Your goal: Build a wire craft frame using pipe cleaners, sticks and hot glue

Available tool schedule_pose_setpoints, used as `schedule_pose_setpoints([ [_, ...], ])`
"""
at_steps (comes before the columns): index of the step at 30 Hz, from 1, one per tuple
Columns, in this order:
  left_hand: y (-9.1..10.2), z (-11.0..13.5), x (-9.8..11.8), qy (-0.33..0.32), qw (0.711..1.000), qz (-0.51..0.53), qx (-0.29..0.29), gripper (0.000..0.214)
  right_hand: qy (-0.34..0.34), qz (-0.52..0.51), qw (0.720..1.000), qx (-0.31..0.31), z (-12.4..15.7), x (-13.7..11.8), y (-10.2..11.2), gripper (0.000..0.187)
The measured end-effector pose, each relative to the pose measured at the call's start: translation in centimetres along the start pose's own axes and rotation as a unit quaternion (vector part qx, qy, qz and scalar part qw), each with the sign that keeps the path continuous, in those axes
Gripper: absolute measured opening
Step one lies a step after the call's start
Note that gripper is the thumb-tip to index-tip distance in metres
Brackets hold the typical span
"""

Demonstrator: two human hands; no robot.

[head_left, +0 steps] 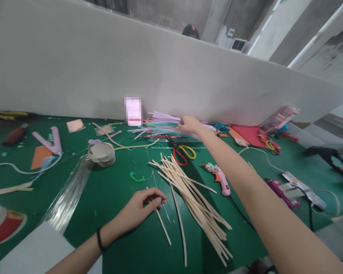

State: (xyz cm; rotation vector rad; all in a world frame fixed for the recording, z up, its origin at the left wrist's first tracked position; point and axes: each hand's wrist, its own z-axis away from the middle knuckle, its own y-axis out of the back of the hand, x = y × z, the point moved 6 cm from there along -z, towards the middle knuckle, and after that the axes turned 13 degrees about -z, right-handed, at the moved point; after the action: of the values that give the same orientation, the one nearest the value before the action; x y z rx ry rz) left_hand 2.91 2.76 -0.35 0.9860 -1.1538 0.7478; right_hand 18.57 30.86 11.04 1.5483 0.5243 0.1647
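Observation:
My right hand [190, 125] is stretched to the back of the table, its fingers closed on the heap of lilac and teal pipe cleaners [162, 127]; how many it grips is hidden. Nearer to me, my left hand [150, 205] is curled, thumb against fingers, with a thin wire [166, 214] passing through them. A loose cream pipe cleaner [163, 228] runs beneath that hand. To its right lies a spread bundle of cream pipe cleaners [194, 201]. Scissors [183, 152] with red and yellow handles lie between the two bundles.
A pink glue gun [221, 180] with a black cord lies under my right forearm. Left are a round tub [102, 153], clear film strips [71, 190] and a lilac glue gun [53, 140]. A power strip [303, 188] is at right; a white partition [165, 72] stands behind.

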Motion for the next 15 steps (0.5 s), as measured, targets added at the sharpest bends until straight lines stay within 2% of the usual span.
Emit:
schedule_pose_setpoints([
  [3, -0.2, 0.1, 0.1, -0.006, 1.000, -0.025, -0.002, 0.019, 0.002, -0.053, 0.998, -0.034, 0.2, 0.1, 0.1, 0.038],
  [8, -0.1, -0.1, -0.4, 0.030, 0.999, 0.011, -0.003, 0.023, 0.045, -0.122, 0.988, -0.081, 0.7, -0.7, -0.6, 0.039],
  [15, -0.1, -0.3, -0.9, 0.036, 0.999, 0.008, -0.013, 0.028, 0.068, -0.088, 0.990, -0.089, 0.5, -2.1, -3.2, 0.047],
])
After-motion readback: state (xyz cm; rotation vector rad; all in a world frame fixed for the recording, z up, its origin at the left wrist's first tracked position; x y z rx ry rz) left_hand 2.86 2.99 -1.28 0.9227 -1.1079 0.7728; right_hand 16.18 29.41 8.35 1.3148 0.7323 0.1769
